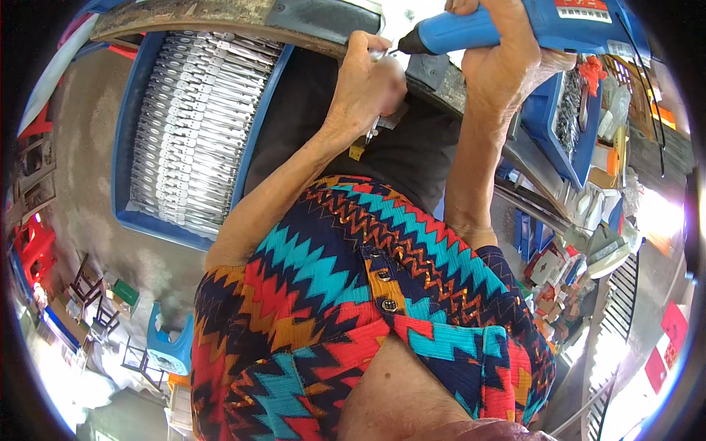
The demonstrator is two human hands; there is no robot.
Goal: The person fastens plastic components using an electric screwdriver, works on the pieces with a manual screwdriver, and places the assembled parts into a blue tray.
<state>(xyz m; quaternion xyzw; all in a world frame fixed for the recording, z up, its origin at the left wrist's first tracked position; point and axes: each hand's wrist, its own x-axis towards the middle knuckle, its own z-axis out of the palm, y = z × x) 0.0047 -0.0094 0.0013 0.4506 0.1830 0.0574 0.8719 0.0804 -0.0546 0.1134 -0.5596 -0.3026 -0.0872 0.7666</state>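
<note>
Left hand (365, 90): pinched a small metal part (379, 54), largely finger-hidden, over the bench's (213, 26) near edge | Right hand (500, 70): gripped a blue power screwdriver (460, 31) | Axis: tool lay roughly crosswise, black nose leftward | Relation: part lay just left of nose; contact could not be told

1. Nine o'clock: grey, stained floor (84, 169); red plastic stool (35, 253) by the rim.
2. Between eight and nine: dark wooden chair (82, 285).
3. Eight: blue plastic seat (168, 349).
4. Three: glaring white light (662, 213).
5. Between three and four: dark barred grille (624, 298), red sheets (673, 323) beyond.
</note>
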